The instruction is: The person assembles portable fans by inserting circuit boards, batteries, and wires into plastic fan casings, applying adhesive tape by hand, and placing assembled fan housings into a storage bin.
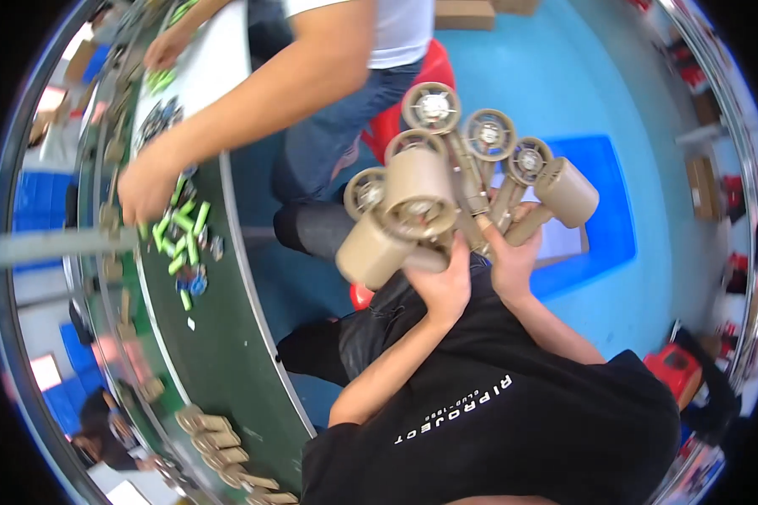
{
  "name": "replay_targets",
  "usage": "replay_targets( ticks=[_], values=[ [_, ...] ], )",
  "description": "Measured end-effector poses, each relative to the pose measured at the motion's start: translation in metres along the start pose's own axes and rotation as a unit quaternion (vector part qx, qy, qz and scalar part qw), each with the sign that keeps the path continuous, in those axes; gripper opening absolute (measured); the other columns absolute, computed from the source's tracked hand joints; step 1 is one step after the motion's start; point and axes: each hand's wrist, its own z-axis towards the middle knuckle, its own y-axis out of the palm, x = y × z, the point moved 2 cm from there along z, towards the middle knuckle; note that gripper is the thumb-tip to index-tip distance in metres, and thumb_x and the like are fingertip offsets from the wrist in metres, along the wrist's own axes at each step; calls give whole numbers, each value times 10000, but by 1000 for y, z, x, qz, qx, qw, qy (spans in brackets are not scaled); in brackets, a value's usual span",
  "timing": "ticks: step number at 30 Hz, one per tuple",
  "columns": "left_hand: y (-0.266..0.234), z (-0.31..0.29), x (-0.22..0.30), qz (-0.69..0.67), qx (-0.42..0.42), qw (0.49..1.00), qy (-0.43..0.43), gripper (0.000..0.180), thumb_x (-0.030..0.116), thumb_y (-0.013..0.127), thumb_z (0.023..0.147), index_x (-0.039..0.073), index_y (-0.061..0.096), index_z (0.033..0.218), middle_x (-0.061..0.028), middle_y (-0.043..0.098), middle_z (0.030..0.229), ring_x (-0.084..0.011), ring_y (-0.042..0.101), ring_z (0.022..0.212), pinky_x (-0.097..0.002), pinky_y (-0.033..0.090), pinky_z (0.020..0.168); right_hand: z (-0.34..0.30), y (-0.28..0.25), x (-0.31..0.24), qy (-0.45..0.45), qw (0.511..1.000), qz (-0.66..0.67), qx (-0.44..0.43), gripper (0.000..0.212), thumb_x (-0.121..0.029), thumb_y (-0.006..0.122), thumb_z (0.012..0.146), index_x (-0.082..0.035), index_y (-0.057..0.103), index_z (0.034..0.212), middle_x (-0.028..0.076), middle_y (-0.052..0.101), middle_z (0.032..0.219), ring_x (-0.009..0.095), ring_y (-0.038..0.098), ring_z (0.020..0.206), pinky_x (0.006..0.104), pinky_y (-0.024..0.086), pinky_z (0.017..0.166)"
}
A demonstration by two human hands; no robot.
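My hands grip a bunch of beige handheld fans (417,189) by their handles, in front of my torso. Their round, tube-shaped heads point up and outward, and fan blades show inside several of them. My left hand (446,290) is closed round the handles of the left part of the bunch. Just right of it, my right hand (515,261) wraps round other handles, beneath a fan with a tube-shaped head (569,194). The handles overlap, so I cannot tell which hand bears each fan.
Right of my hands stands a blue bin (619,227) on the floor. To my left runs a green conveyor belt (219,353) with green battery cells (181,227) and more beige fans (219,446). A co-worker's hand (147,185) reaches over the cells. Red stools stand nearby.
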Motion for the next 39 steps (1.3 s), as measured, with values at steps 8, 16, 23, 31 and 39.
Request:
replay_targets(
  ticks=[8,16,23,31,39],
  values=[
    [101,-3,-142,106,-220,948,-203,414,39,699,769,-57,537,1138,-211,642,1067,-306,656,985,-386,502,846,40,-125,108,76,945,-43,314,392,1,748,776,-36,468,1048,100,607,1089,178,584,971,322,469,850],
    [157,-5,-342,306,-405,833,-221,470,10,637,701,-8,532,1158,-255,647,1072,-439,608,1045,-471,476,895,65,-217,277,203,849,-36,487,529,20,731,756,-10,500,1231,87,616,1102,206,603,988,344,481,864],
    [147,5,-484,406,-486,676,-377,506,46,636,717,-1,524,1208,-265,615,1185,-434,565,1143,-461,454,978,75,-239,398,290,798,23,528,509,56,635,750,-19,501,1235,91,620,1080,221,628,915,336,524,778],
    [164,22,-503,544,-482,604,-327,662,288,711,818,-43,434,1319,-301,510,1306,-419,487,1232,-449,408,1031,65,-276,475,450,755,81,471,523,-248,669,881,-28,445,1298,129,562,1233,264,556,1125,404,502,882],
    [179,76,-325,276,-582,684,-343,288,175,613,908,-21,604,1119,-223,649,1068,-351,636,1010,-414,495,857,11,-283,513,349,865,89,350,559,-129,703,856,12,455,1336,173,614,1208,255,634,994,343,509,885]
  ],
)
